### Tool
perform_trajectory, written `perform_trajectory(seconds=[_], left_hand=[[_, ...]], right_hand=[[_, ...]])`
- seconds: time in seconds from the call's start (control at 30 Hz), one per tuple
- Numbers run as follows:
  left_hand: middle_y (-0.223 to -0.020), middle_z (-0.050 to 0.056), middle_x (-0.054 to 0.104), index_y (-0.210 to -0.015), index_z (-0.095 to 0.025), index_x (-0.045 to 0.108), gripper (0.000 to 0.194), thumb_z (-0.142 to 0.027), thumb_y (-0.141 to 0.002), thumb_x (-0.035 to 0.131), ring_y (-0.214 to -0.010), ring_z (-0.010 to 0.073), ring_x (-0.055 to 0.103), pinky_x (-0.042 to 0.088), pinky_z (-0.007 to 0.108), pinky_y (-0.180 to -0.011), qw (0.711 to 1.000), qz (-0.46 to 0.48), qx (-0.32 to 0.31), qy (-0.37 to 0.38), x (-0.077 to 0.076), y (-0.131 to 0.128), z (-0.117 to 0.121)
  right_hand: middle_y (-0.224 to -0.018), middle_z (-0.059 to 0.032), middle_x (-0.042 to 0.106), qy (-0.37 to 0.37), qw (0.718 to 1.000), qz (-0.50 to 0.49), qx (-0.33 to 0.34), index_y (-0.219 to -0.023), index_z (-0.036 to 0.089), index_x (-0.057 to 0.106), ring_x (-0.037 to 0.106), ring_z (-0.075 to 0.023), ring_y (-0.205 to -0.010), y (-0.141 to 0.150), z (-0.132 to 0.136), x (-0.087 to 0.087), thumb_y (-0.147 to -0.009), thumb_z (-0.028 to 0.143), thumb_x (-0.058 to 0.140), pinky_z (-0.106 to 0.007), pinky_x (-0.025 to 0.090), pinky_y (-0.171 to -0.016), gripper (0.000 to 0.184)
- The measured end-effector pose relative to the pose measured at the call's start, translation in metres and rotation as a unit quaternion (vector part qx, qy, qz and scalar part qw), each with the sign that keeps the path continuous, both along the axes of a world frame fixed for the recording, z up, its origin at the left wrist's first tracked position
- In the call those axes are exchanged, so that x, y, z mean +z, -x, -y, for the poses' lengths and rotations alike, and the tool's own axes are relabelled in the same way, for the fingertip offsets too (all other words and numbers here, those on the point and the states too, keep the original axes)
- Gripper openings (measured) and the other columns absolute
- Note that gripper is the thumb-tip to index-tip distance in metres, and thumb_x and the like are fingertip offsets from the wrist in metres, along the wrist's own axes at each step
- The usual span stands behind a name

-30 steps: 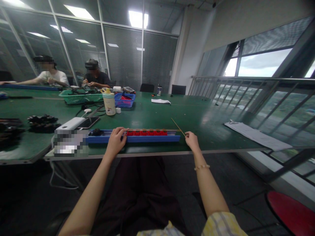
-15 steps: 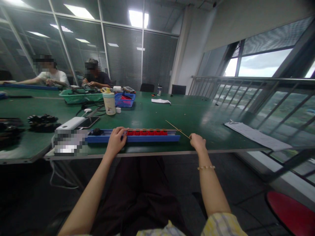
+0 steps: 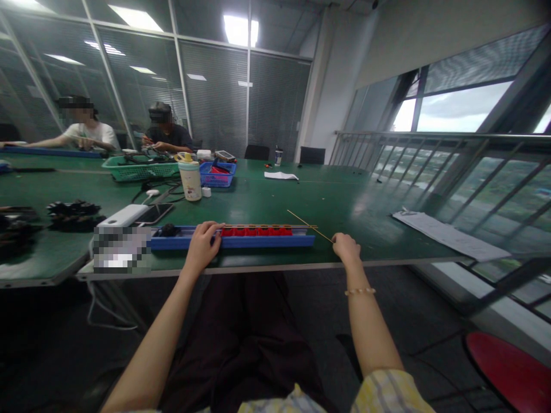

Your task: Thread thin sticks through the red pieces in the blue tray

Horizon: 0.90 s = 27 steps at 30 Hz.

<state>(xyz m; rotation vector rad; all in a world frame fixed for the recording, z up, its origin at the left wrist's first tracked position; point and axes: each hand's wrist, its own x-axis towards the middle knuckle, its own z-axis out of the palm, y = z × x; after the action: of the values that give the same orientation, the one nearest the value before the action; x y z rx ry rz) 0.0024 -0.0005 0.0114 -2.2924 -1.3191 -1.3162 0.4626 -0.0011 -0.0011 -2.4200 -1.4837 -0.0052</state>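
Since last frame: right hand (image 3: 346,247) barely shifted, thin wooden stick (image 3: 310,226) still pinched at its near end | grip: right closed on stick; left hand (image 3: 203,246) curled at blue tray (image 3: 267,242), hold unclear | stick: ahead of right grip, crossing tray's far end, red pieces (image 3: 253,232) toward left grip

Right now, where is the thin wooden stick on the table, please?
In the head view, the thin wooden stick lies slanted on the green table, near the right end of the blue tray, with its lower end at the right hand.
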Motion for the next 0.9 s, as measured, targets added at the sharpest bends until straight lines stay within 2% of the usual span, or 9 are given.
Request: perform_trajectory(seconds=[0.1, 0.2, 0.3, 0.4, 0.47, 0.57, 0.9], left_hand=[[-0.115, 0.009, 0.060, -0.120, -0.024, 0.063, 0.031, -0.024, -0.094, 0.046, -0.110, 0.0251, 0.055, 0.044, 0.044, -0.101, 1.000, 0.001, 0.001, 0.004, 0.000, 0.000, 0.000], [-0.115, 0.009, 0.061, -0.120, -0.024, 0.064, 0.031, -0.023, -0.094, 0.046, -0.110, 0.0251, 0.055, 0.045, 0.044, -0.101, 1.000, 0.001, 0.003, 0.005, -0.001, 0.000, 0.000], [-0.113, 0.008, 0.061, -0.118, -0.023, 0.064, 0.030, -0.024, -0.094, 0.046, -0.110, 0.0249, 0.056, 0.045, 0.043, -0.100, 1.000, 0.001, 0.003, 0.000, -0.001, 0.000, 0.000], [-0.113, 0.009, 0.061, -0.118, -0.022, 0.064, 0.030, -0.025, -0.095, 0.046, -0.109, 0.0246, 0.056, 0.045, 0.043, -0.100, 1.000, -0.002, 0.005, -0.003, 0.000, 0.000, 0.000], [-0.113, 0.008, 0.061, -0.119, -0.022, 0.064, 0.030, -0.025, -0.095, 0.046, -0.109, 0.0244, 0.056, 0.045, 0.043, -0.100, 1.000, -0.002, 0.006, -0.003, 0.000, -0.001, 0.000], [-0.113, 0.008, 0.061, -0.118, -0.022, 0.064, 0.029, -0.025, -0.095, 0.046, -0.109, 0.0244, 0.056, 0.045, 0.042, -0.101, 1.000, 0.000, 0.002, -0.007, 0.000, -0.001, 0.000], [-0.113, 0.008, 0.061, -0.117, -0.022, 0.064, 0.029, -0.025, -0.095, 0.046, -0.109, 0.0246, 0.056, 0.044, 0.043, -0.101, 1.000, 0.003, 0.002, -0.005, 0.001, -0.001, 0.001]], right_hand=[[-0.111, -0.0182, 0.063, -0.031, 0.999, 0.009, 0.017, -0.102, 0.020, 0.071, 0.062, -0.0319, -0.107, 0.005, 0.001, 0.004, -0.089, 0.015, 0.054, -0.050, 0.045, -0.090, 0.023], [-0.114, -0.0171, 0.060, -0.128, 0.990, 0.019, 0.057, -0.118, 0.022, 0.065, 0.059, -0.0306, -0.109, 0.016, 0.000, 0.007, -0.091, 0.020, 0.054, -0.047, 0.043, -0.093, 0.030], [-0.116, -0.0146, 0.058, -0.264, 0.958, 0.007, 0.110, -0.125, 0.022, 0.059, 0.057, -0.0264, -0.108, 0.035, -0.004, 0.005, -0.093, 0.019, 0.044, -0.039, 0.042, -0.092, 0.036], [-0.113, -0.0157, 0.057, -0.382, 0.914, -0.017, 0.137, -0.120, 0.017, 0.059, 0.055, -0.0260, -0.108, 0.051, -0.010, -0.006, -0.093, 0.014, 0.032, -0.039, 0.042, -0.092, 0.039], [-0.112, -0.0157, 0.057, -0.388, 0.904, -0.024, 0.180, -0.119, 0.016, 0.059, 0.055, -0.0257, -0.105, 0.056, -0.013, -0.014, -0.091, 0.013, 0.033, -0.039, 0.044, -0.091, 0.039], [-0.111, -0.0149, 0.056, -0.408, 0.892, -0.039, 0.193, -0.117, 0.017, 0.058, 0.055, -0.0258, -0.106, 0.054, -0.016, -0.020, -0.088, 0.013, 0.036, -0.040, 0.045, -0.092, 0.037], [-0.106, -0.0111, 0.055, -0.405, 0.864, -0.103, 0.281, -0.104, 0.020, 0.061, 0.057, -0.0228, -0.100, 0.048, -0.013, -0.017, -0.091, 0.023, 0.044, -0.039, 0.049, -0.091, 0.022]])
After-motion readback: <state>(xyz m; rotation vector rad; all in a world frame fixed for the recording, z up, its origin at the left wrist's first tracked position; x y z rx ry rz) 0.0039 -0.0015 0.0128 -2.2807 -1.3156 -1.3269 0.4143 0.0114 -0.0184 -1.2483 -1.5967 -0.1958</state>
